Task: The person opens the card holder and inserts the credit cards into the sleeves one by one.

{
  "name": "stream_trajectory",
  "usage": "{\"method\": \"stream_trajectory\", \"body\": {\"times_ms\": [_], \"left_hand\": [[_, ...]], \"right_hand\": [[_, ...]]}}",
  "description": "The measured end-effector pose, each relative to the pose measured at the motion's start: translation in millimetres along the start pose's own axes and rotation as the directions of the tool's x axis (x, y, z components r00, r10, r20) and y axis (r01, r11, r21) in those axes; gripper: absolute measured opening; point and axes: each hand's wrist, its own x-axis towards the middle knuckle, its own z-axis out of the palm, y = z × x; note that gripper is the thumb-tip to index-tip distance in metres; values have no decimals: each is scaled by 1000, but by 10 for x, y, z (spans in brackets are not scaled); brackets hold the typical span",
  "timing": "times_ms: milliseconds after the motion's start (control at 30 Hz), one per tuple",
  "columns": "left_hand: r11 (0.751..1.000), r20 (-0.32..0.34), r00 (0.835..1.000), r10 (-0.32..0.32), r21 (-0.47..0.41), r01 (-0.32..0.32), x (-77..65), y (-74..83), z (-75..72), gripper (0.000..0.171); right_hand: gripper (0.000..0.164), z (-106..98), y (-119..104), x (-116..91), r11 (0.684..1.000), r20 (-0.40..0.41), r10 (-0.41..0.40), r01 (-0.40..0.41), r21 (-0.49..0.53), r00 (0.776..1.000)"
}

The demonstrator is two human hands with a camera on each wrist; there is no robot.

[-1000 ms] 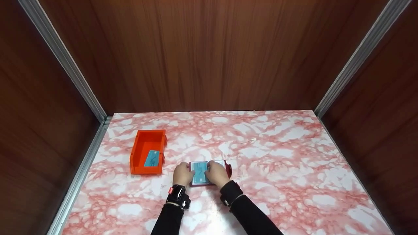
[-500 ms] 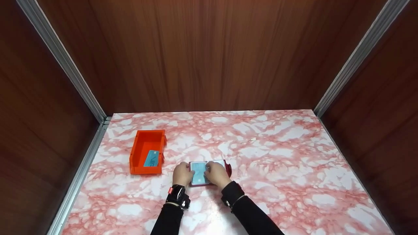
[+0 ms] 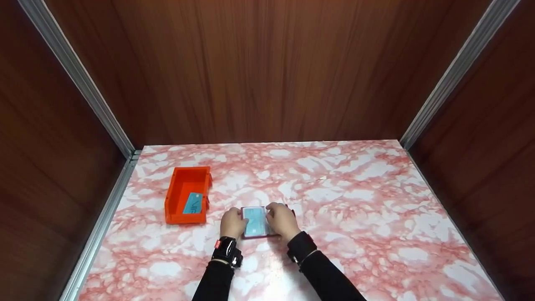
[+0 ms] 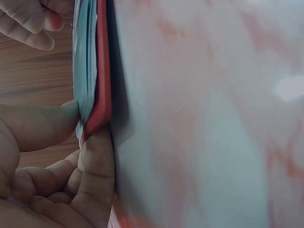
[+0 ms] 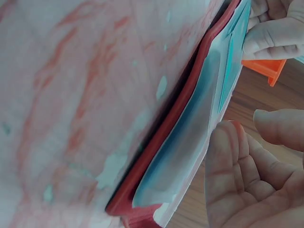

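Note:
A red card holder (image 5: 183, 97) with clear plastic sleeves lies spread on the table below both hands. A light blue card (image 3: 254, 221) shows through the sleeve on its left part, between the hands. My left hand (image 3: 233, 223) pinches the holder's left end, thumb (image 4: 52, 124) on the sleeves and a finger under the red cover (image 4: 102, 71). Over the right part is my right hand (image 3: 284, 220), its fingers loosely bent and its thumb apart from them, with nothing between them. In the head view it hides much of the holder's right side.
An orange bin (image 3: 170, 194) stands on the left of the marbled table (image 3: 355, 200), with another blue card (image 3: 193, 203) inside it. Brown wood-grain panels (image 3: 267, 75) with metal corner profiles (image 3: 79, 75) rise at the back and both sides.
My right hand has let go of the blue card and shifted slightly right, its thumb off the card. The card looks paler, behind clear plastic. My left hand keeps its grip.

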Motion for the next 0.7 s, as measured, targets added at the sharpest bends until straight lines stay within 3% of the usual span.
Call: {"method": "stream_trajectory", "body": {"times_ms": [300,700], "left_hand": [[1000,-9,1000,3,-16,-3,1,-8,10,26],[1000,-14,1000,8,-18,-8,7,-24,24,26]], "right_hand": [[16,-24,82,-9,998,-32,19,-20,-57,999],[33,-43,202,-75,991,-30,42,-45,-125,999]]}}
